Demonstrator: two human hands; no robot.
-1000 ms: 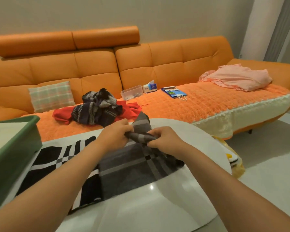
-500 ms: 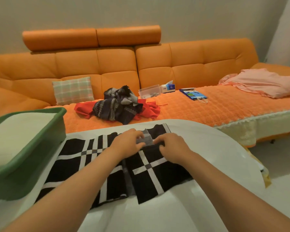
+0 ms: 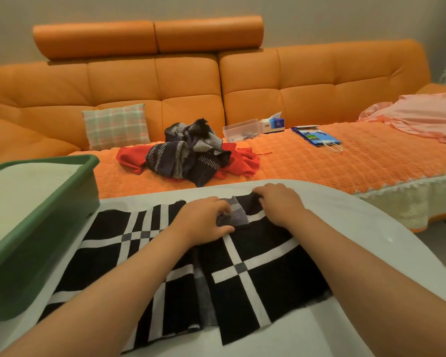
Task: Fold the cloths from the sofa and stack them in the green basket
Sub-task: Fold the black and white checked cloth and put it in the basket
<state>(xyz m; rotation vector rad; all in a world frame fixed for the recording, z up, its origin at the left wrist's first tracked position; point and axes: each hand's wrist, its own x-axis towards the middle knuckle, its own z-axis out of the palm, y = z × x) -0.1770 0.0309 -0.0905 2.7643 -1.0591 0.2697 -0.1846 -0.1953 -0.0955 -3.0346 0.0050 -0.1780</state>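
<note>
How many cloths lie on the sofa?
3: a red cloth mid-seat, a dark striped cloth heaped on it, a pink cloth far right. The heap may hide more.

The left hand [image 3: 204, 221] and right hand [image 3: 281, 204] hold the checked cloth [image 3: 255, 269] (far edge)

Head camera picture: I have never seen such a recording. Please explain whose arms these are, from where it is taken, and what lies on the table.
There is no machine here: the arms belong to a person who wears the camera on the head, so it looks forward and down. The left hand and the right hand both grip the black-and-white cloth near its far edge; it is spread on a white table. A green basket stands at the left. Behind, on the orange sofa, a dark cloth pile lies on a red cloth.
</note>
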